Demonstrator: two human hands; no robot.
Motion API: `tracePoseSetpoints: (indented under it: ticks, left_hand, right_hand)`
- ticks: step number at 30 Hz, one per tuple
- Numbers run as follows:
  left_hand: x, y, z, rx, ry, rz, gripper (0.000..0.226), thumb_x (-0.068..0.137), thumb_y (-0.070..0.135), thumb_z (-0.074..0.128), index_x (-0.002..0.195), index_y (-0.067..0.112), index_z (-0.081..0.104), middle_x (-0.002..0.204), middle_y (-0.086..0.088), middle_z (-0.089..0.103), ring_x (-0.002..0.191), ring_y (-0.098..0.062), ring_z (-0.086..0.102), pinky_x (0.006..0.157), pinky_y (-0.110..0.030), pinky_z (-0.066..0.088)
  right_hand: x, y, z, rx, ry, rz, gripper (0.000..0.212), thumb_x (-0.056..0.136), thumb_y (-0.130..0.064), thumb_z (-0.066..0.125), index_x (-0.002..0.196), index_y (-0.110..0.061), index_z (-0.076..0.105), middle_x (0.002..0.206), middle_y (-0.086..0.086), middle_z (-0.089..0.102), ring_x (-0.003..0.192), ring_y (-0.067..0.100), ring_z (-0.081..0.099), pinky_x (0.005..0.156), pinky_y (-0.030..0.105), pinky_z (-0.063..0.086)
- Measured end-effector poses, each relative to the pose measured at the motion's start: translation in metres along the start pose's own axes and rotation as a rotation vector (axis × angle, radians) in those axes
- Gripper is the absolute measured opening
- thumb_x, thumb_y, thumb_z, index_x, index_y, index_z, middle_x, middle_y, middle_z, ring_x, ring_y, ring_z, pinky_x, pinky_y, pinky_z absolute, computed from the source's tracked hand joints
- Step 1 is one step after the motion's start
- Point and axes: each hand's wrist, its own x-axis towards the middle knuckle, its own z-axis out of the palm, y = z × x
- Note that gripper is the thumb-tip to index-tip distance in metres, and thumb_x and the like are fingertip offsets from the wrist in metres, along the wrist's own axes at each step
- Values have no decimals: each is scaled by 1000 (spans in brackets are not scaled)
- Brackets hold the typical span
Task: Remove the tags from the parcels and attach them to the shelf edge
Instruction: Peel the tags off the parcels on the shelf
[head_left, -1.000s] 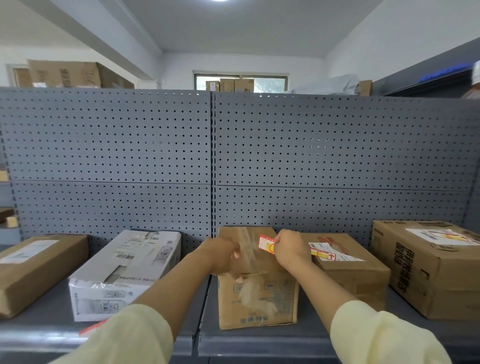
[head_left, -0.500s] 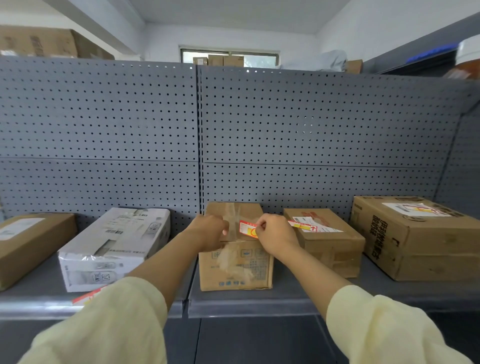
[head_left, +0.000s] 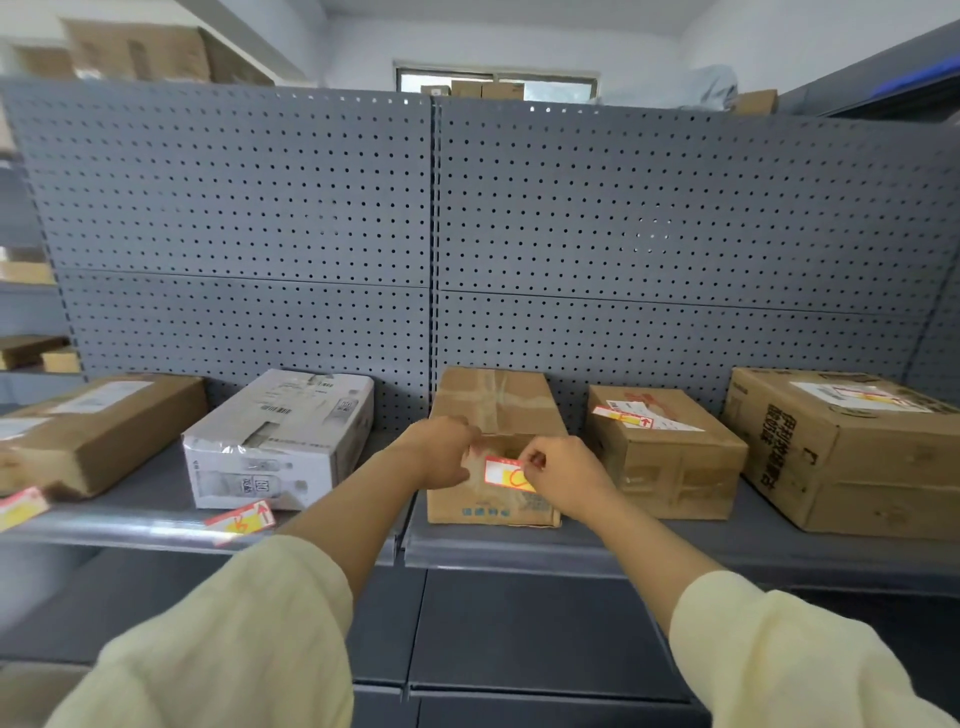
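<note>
A red-and-yellow tag (head_left: 501, 473) hangs in front of the middle cardboard parcel (head_left: 496, 410), pinched by my right hand (head_left: 563, 475) at its right end. My left hand (head_left: 441, 452) rests against the parcel's front left, fingers by the tag's left end. Two tags stick to the grey shelf edge (head_left: 519, 551): one (head_left: 240, 519) below the white parcel (head_left: 280, 441) and one (head_left: 21, 508) at the far left. The brown parcel (head_left: 665, 452) to the right carries a tag (head_left: 621, 415) on its top label.
A flat cardboard parcel (head_left: 98, 431) lies at the far left and a large one (head_left: 852, 447) at the far right. A grey pegboard (head_left: 431, 234) backs the shelf. More boxes sit on top, behind the pegboard.
The tag has come down from the parcel's top to in front of its front face, carried by my right hand. My left hand moved down with it. The view tilted downward.
</note>
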Motion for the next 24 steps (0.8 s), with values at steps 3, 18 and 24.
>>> tracePoseSetpoints:
  ticks: [3, 18, 24]
  left_hand:
    - [-6, 1, 15, -60, -91, 8, 32, 86, 16, 58, 118, 16, 63, 120, -3, 65, 109, -23, 61, 92, -40, 53]
    - [-11, 4, 96, -88, -286, 58, 42, 92, 19, 56, 133, 26, 56, 137, -1, 55, 121, -25, 56, 97, -39, 50]
    - [-11, 10, 108, -69, -307, 9, 52, 89, 15, 55, 141, 23, 49, 139, -4, 54, 122, -27, 56, 97, -40, 51]
  right_hand:
    - [-5, 0, 13, -49, -74, 3, 15, 85, -15, 56, 84, -23, 69, 92, -1, 71, 83, 19, 63, 74, 38, 56]
    - [-32, 9, 57, -250, -56, 98, 17, 88, -15, 52, 90, -22, 68, 102, 4, 66, 92, 27, 61, 73, 36, 52]
    - [-35, 16, 59, -268, -70, 79, 20, 90, -11, 50, 94, -21, 67, 103, 5, 65, 95, 25, 58, 76, 37, 51]
